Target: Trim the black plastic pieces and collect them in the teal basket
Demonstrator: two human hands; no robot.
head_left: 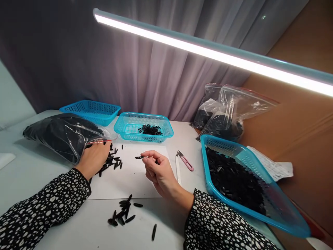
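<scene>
My right hand (pixel 161 170) is closed in a pinch over the white sheet. Between its thumb and forefinger is a small, slim black piece (pixel 138 157) with tiny light marks, pointing left. My left hand (pixel 96 157) reaches to the mouth of a clear zip bag (pixel 70 135) full of black pieces; its fingertips are hidden by the bag's edge and the pieces. Loose black pieces (pixel 113 160) lie spread beside that hand. Nearer to me is another small heap of black pieces (pixel 123 212), with a single one (pixel 154 232) apart from it.
Thread snips (pixel 186 161) and a white, pointed tool (pixel 178 170) lie right of my right hand. Blue baskets stand around: one at the back left (pixel 104 119), one with few pieces (pixel 130 137), a fuller one (pixel 208 173) at right. More bags (pixel 221 121) stand behind. A lamp (pixel 208 50) hangs overhead.
</scene>
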